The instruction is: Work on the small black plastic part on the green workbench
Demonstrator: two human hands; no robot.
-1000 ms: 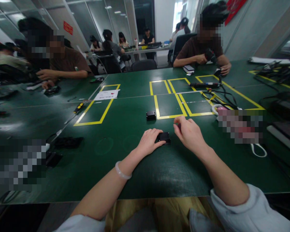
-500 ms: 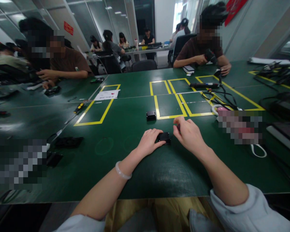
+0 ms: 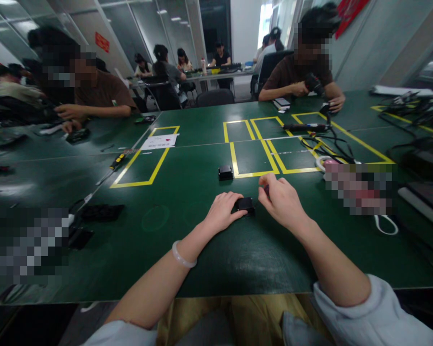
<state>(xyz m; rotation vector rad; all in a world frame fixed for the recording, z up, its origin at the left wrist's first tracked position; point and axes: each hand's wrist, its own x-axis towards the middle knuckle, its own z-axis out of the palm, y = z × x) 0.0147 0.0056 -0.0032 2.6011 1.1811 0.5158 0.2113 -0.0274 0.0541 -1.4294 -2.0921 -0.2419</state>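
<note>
My left hand [image 3: 223, 211] rests on the table with its thumb and fingers closed around a small black block-shaped part [image 3: 246, 205]. Just to the right, my right hand [image 3: 283, 197] is curled in a pinch. A bit of something dark shows between its thumb and fingers; its kind cannot be made out. The pinch points toward the right side of the held part, and a small gap seems to lie between them. A second black block-shaped part [image 3: 225, 173] stands beyond my left hand, beside a yellow tape corner.
Yellow tape [image 3: 254, 174] outlines areas on the green table [image 3: 187, 168]. At the left lie a yellow-black screwdriver [image 3: 118, 161] and dark parts [image 3: 103, 211]. Black cables [image 3: 334, 146] and a pink item [image 3: 357, 187] lie at the right. Two co-workers sit across, one gripping a power drill [image 3: 314, 84].
Both hands and the two black parts keep practically the same position. No clear movement shows.
</note>
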